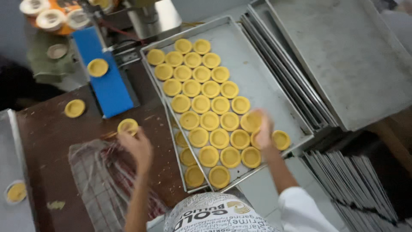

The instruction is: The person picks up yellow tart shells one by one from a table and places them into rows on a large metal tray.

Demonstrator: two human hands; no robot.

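I am setting a tart shell [251,121] into the next free spot on the baking tray [257,81]; it should go down flat, touching its neighbours without overlapping. My right hand [262,131] is pinching that shell over the tray. My left hand [136,144] is gripping another shell [128,126] above the brown tabletop [47,141].

Round yellow tart shells [210,121] lie in rows on the steel tray [262,81].
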